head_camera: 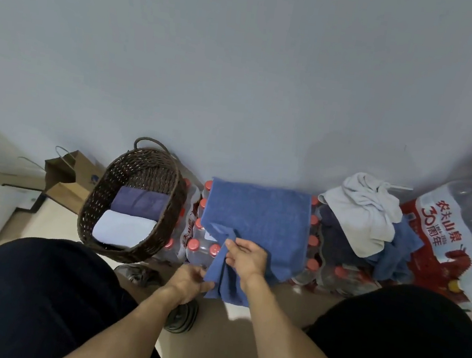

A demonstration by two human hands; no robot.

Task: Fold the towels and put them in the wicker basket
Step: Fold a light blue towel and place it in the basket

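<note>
We see dim, even indoor light with cool bluish cast; source not visible. Wall (243, 60) plain grey, no glare. Strong fisheye bend at edges. We note soft overall focus; dark knees (36, 297) lose detail; faint shadows under bottle packs (199, 248).

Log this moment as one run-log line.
stage: folding | left hand: grips blue towel | right hand: pinches blue towel | wicker basket: two folded towels
</note>
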